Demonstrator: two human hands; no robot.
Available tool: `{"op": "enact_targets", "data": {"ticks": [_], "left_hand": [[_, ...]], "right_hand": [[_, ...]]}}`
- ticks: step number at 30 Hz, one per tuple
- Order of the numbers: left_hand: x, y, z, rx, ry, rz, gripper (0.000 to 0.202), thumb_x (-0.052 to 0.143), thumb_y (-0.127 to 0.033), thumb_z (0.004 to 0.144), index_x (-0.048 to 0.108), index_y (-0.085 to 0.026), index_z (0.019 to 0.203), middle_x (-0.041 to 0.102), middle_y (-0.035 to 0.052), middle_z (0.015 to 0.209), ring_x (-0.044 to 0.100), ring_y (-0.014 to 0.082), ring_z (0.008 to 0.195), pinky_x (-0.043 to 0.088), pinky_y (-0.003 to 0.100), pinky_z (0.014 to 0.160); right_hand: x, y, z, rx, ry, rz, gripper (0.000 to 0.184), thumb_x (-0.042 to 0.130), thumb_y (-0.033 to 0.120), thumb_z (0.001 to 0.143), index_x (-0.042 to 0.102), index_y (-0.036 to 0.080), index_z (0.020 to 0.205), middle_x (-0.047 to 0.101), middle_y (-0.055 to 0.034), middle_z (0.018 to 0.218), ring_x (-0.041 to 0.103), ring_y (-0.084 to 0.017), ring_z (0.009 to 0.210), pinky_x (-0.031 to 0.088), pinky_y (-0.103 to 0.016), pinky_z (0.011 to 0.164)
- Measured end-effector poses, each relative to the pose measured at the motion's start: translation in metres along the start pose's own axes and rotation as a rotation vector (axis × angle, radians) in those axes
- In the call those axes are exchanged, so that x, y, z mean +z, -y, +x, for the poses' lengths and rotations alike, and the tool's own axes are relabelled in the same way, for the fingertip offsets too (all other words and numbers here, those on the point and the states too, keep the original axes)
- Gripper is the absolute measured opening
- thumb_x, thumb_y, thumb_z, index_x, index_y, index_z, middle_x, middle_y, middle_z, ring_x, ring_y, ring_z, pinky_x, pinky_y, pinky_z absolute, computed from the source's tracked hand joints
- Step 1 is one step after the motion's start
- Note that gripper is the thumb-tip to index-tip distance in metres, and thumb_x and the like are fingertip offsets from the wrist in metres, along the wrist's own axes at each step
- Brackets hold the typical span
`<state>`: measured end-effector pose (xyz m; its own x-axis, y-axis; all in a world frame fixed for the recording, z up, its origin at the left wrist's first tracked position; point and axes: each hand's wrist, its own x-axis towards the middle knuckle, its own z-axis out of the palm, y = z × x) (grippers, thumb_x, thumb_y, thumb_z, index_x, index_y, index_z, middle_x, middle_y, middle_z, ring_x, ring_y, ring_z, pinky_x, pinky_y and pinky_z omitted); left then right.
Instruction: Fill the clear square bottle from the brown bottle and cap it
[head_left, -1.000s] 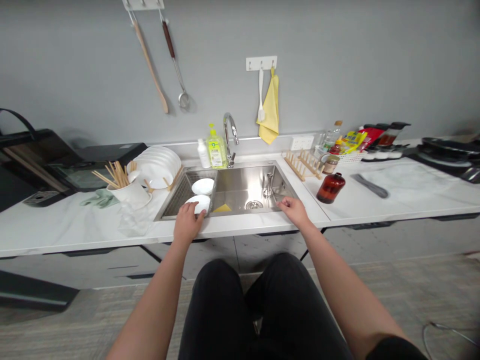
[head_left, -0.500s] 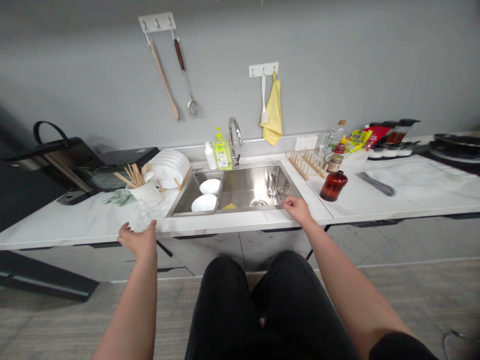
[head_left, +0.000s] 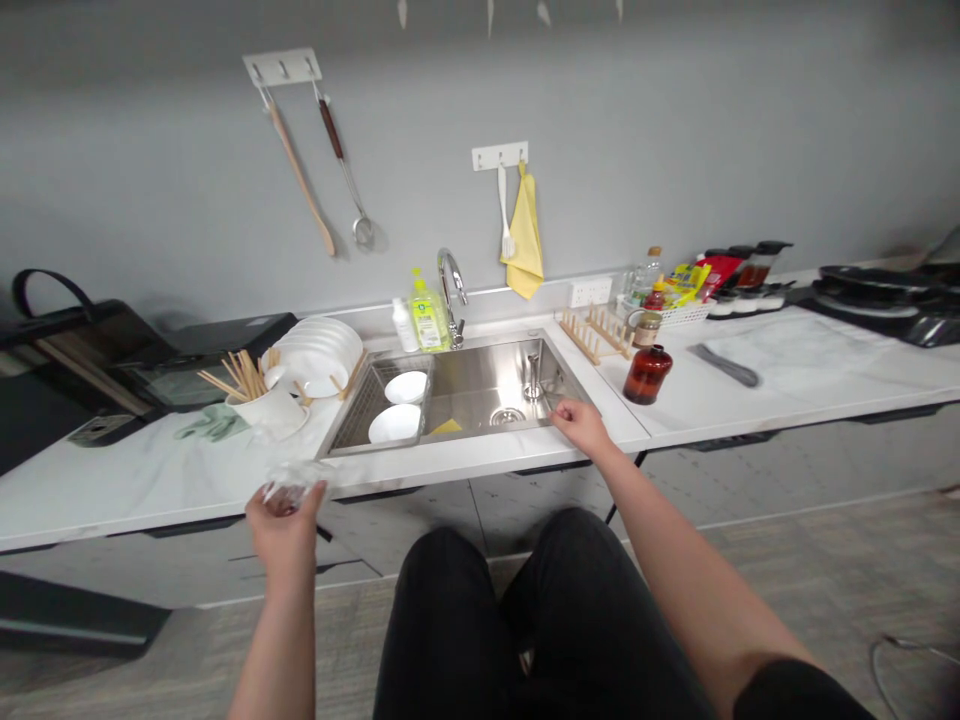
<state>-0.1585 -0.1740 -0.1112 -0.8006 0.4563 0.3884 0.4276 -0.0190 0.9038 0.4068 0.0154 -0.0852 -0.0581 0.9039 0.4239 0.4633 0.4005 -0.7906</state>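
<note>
A clear, see-through vessel [head_left: 296, 478] is in my left hand [head_left: 285, 520], fingers and thumb curled around it at the counter's front edge. Its exact kind is blurred. My right hand [head_left: 581, 428] is closed over the front right rim of the steel sink [head_left: 480, 385]; what its fingers hold, if anything, is too small to make out. Two white bowls, one behind [head_left: 406, 387] and one in front [head_left: 394, 424], sit in the wire basket [head_left: 360, 405] at the sink's left. A yellow cloth or sponge [head_left: 448, 426] lies on the sink floor.
Left of the sink stand a white holder [head_left: 271, 412] with chopsticks and a rack of white plates [head_left: 322, 350]. Behind are soap bottles [head_left: 427, 318] and the tap [head_left: 452, 290]. To the right are a wooden rack [head_left: 596, 335] and an amber bottle [head_left: 648, 375].
My left hand has gone from open to closed around the clear vessel, which has come nearer the counter's front edge. The right hand keeps its place at the sink rim. The view has shifted slightly.
</note>
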Motion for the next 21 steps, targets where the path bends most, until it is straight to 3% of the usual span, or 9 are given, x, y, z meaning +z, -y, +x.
{"op": "enact_targets", "data": {"ticks": [4, 7, 9, 10, 11, 12, 14, 17, 21], "left_hand": [[0.018, -0.035, -0.092, -0.149, 0.251, -0.222, 0.084, 0.103, -0.052, 0.069, 0.058, -0.023, 0.134, 0.079, 0.0064, 0.113, 0.08, 0.0253, 0.101, 0.068, 0.044, 0.098], [0.03, -0.067, -0.149, -0.1, 0.464, -0.298, 0.08, 0.103, -0.053, 0.071, 0.064, -0.023, 0.134, 0.082, 0.0108, 0.122, 0.083, 0.0289, 0.109, 0.067, 0.046, 0.103], [0.034, -0.088, -0.177, -0.061, 0.558, -0.319, 0.079, 0.102, -0.052, 0.075, 0.066, -0.023, 0.139, 0.083, 0.0122, 0.126, 0.084, 0.0305, 0.111, 0.067, 0.048, 0.105], [0.035, -0.099, -0.189, -0.039, 0.621, -0.318, 0.08, 0.102, -0.051, 0.076, 0.068, -0.023, 0.142, 0.083, 0.0126, 0.126, 0.083, 0.0309, 0.11, 0.067, 0.049, 0.105], [0.036, -0.108, -0.2, -0.011, 0.683, -0.314, 0.08, 0.103, -0.049, 0.076, 0.069, -0.023, 0.144, 0.084, 0.0131, 0.127, 0.083, 0.0315, 0.111, 0.066, 0.051, 0.106], [0.037, -0.118, -0.209, 0.02, 0.738, -0.308, 0.08, 0.104, -0.047, 0.076, 0.071, -0.023, 0.145, 0.084, 0.0139, 0.129, 0.083, 0.0323, 0.113, 0.065, 0.052, 0.109], [0.038, -0.133, -0.224, 0.087, 0.813, -0.296, 0.078, 0.104, -0.041, 0.076, 0.074, -0.024, 0.146, 0.082, 0.0156, 0.136, 0.081, 0.0344, 0.12, 0.063, 0.054, 0.112], [0.035, -0.152, -0.24, 0.178, 0.856, -0.286, 0.073, 0.101, -0.033, 0.078, 0.076, -0.027, 0.146, 0.081, 0.016, 0.141, 0.078, 0.0367, 0.126, 0.064, 0.055, 0.11], [0.021, -0.164, -0.243, 0.309, 0.966, -0.307, 0.063, 0.098, -0.034, 0.085, 0.079, -0.028, 0.145, 0.075, 0.0178, 0.149, 0.072, 0.0391, 0.14, 0.058, 0.06, 0.122]], "right_hand": [[0.003, 0.016, -0.014, 0.011, -0.039, 0.066, 0.045, 0.073, 0.059, 0.085, 0.05, 0.028, 0.063, 0.045, 0.0033, 0.059, 0.042, -0.019, 0.063, 0.032, -0.033, 0.064], [0.017, 0.039, -0.056, 0.01, -0.014, 0.144, 0.046, 0.068, 0.063, 0.094, 0.053, 0.028, 0.07, 0.044, 0.0037, 0.061, 0.042, -0.019, 0.063, 0.035, -0.032, 0.063], [0.028, 0.058, -0.098, -0.001, 0.076, 0.212, 0.038, 0.077, 0.062, 0.093, 0.07, 0.025, 0.088, 0.057, 0.0023, 0.069, 0.048, -0.019, 0.065, 0.043, -0.032, 0.064], [0.034, 0.068, -0.121, 0.004, 0.141, 0.343, 0.04, 0.084, 0.059, 0.091, 0.078, 0.025, 0.11, 0.07, -0.0018, 0.086, 0.057, -0.019, 0.072, 0.049, -0.032, 0.069], [0.038, 0.077, -0.143, 0.023, 0.21, 0.476, 0.054, 0.09, 0.057, 0.09, 0.077, 0.027, 0.133, 0.079, -0.008, 0.116, 0.067, -0.022, 0.088, 0.056, -0.035, 0.079], [0.042, 0.087, -0.163, 0.051, 0.286, 0.591, 0.069, 0.092, 0.057, 0.091, 0.07, 0.031, 0.151, 0.076, -0.0121, 0.144, 0.072, -0.027, 0.11, 0.061, -0.038, 0.089], [0.045, 0.103, -0.194, 0.128, 0.417, 0.755, 0.087, 0.096, 0.057, 0.091, 0.059, 0.039, 0.168, 0.062, -0.0118, 0.172, 0.067, -0.033, 0.144, 0.06, -0.047, 0.112], [0.042, 0.117, -0.212, 0.224, 0.461, 0.847, 0.095, 0.106, 0.053, 0.083, 0.06, 0.041, 0.166, 0.059, -0.0099, 0.177, 0.061, -0.036, 0.158, 0.05, -0.055, 0.13], [0.034, 0.122, -0.213, 0.275, 0.477, 0.862, 0.09, 0.112, 0.047, 0.074, 0.07, 0.036, 0.153, 0.075, -0.0107, 0.155, 0.075, -0.035, 0.137, 0.057, -0.056, 0.122]]}}
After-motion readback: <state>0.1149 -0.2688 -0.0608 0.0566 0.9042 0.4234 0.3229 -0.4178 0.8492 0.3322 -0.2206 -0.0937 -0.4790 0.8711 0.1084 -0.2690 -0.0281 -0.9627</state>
